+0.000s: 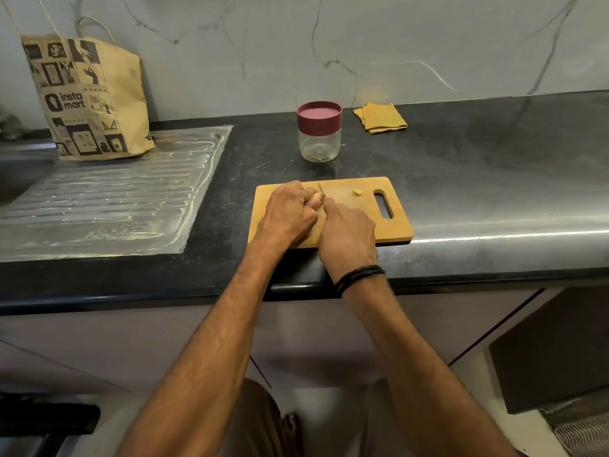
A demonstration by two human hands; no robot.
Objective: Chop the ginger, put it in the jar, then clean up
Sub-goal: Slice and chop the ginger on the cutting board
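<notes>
Fingers (309, 193) of the left hand (290, 212) are curled down over a small brown lump of ginger (317, 195), pinning it on the cutting board (362, 225) towards the board's far left part. Only a sliver of the ginger shows past the knuckles. The right hand (347, 232) sits just beside the left, at the board's near middle. It is closed round the handle of a knife (321, 189), with one finger stretched forward along it. The handle itself is hidden in the fist. The short blade stands against the right side of the ginger, its tip pointing away towards the board's far edge. A dark corded band (359, 277) circles the right wrist.

One pale yellow cut piece (357, 191) lies alone on the board, right of the blade and just left of the board's slotted handle hole.

The board lies on a dark desk (478, 179), its near edge close to the desk's front lip. Beyond the board's far edge stands the jar (319, 143), clear-walled, upright and well apart from the board. Its maroon lid (319, 115) is on, and nothing can be seen inside. To the far right of the board, past the jar, a folded mustard cloth (379, 117) lies flat near the marble wall. Left of the board is a ribbed steel drainboard (108, 199). At its back stands a printed brown paper bag (89, 97).
</notes>
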